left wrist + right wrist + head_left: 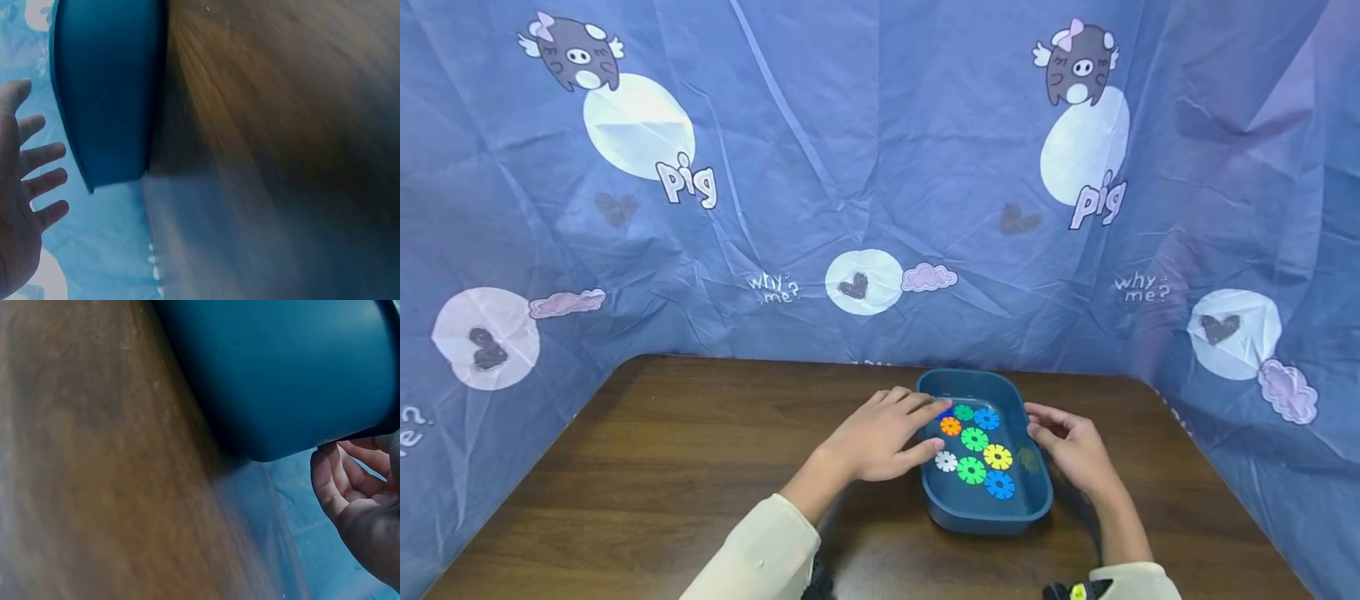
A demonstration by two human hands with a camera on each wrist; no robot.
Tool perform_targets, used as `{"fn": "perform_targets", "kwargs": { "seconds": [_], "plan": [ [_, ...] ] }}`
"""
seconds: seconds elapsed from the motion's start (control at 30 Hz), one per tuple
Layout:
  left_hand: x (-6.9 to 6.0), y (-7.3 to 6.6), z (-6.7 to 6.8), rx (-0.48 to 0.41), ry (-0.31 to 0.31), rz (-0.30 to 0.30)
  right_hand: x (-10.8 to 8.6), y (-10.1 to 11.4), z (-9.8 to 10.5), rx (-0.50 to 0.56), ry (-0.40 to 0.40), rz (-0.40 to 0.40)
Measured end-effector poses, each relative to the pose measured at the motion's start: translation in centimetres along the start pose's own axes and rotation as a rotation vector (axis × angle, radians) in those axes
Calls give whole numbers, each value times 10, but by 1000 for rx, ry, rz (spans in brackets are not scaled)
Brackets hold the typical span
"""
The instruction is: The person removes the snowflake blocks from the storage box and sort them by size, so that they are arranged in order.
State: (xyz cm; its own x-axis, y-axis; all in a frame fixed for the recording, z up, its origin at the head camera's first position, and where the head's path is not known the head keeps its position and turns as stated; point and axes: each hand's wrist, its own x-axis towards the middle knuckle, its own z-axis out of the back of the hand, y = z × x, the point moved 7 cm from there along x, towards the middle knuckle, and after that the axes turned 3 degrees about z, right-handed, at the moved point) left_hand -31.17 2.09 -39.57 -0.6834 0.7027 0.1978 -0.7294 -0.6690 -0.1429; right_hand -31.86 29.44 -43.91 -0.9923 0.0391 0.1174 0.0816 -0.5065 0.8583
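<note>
Tray (985, 523) stands on the counter (662, 467) in the head view, with notched discs (974, 439) lying flat inside. Left hand (883, 437) extends over the left rim, fingers straight and slightly spread, with no disc in hold. Right hand (1073, 446) is at the opposite rim, fingers and thumb partly curled. Step in hand, as judged: positioning or steadying the tray from both sides.

Left wrist view: fingers are fanned beside the tray wall and grasp nothing.

Right wrist view: thumb and fingers are bent close together at the tray edge; whether they pinch the rim or only touch it cannot be told.

Next move, as judged: any shift of the tray calls for firm, opposed contact on both walls, kept level to prevent the discs sliding.
</note>
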Motion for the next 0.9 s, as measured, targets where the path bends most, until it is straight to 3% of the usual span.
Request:
{"fn": "perform_targets", "kwargs": {
  "seconds": [0.23, 0.37, 0.63, 0.77, 0.9],
  "plan": [
    [28, -18, -14, -6, 80, -66, -1, -2, 3, 10, -4, -16],
    [41, -27, -24, -38, 159, -88, -1, -2, 3, 16, -2, -18],
    [66, -42, -38, -135, 372, -52, -4, -4, 3, -3, 2, -19],
    [72, -40, -45, -174, 429, -1, -3, -2, 2, -15, 0, -8],
    [77, -32, -51, -186, 442, 49, -1, 0, -1, -20, 0, 13]
  ]
}}
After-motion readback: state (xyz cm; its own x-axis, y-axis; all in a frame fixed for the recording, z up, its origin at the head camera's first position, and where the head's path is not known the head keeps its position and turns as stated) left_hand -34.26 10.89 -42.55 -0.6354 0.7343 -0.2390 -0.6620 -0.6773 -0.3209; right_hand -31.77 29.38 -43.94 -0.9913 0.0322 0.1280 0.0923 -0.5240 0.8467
